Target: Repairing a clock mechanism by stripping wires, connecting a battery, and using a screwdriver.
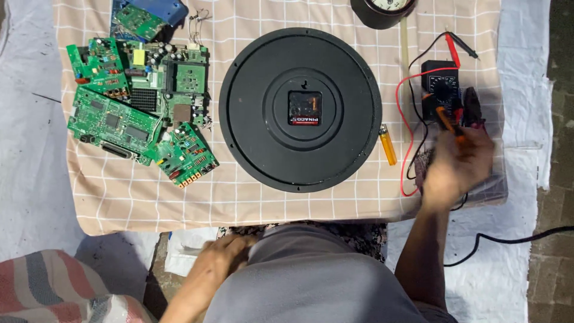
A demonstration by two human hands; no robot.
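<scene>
A: Nearest to us, our left hand [218, 257] rests low by our knee, against the grey cloth of our trousers [311, 275]. Its fingers lie loosely curled and hold nothing that we can see.

B: And just beside it a white paper [182, 251] lies on the floor, with a striped cushion [54, 287] at the lower left corner.

A: Further out on the right, our right hand [457, 164] is blurred. It looks closed around an orange-handled tool [448, 122], whose handle sticks up out of the fist; we cannot tell what kind of tool it is.

B: That tool hangs over the black multimeter [439, 90], near its dial. The meter's red lead [403, 128] loops down toward the hand, and a red probe [452, 51] lies above the meter.

A: In the middle of the checked cloth [239, 197] lies the round black clock [300, 109], back side up, with its square movement [305, 107] at the centre. We touch it with neither hand.

B: A yellow lighter [388, 145] lies just beside the clock's right edge, between the clock and the meter.

A: To the left, well apart from our hands, sits a heap of green circuit boards [137, 107], overlapping one another.

B: Farthest off, at the top edge, we see part of another round black dial [382, 12] and a blue object [158, 9] over the topmost board.
</scene>
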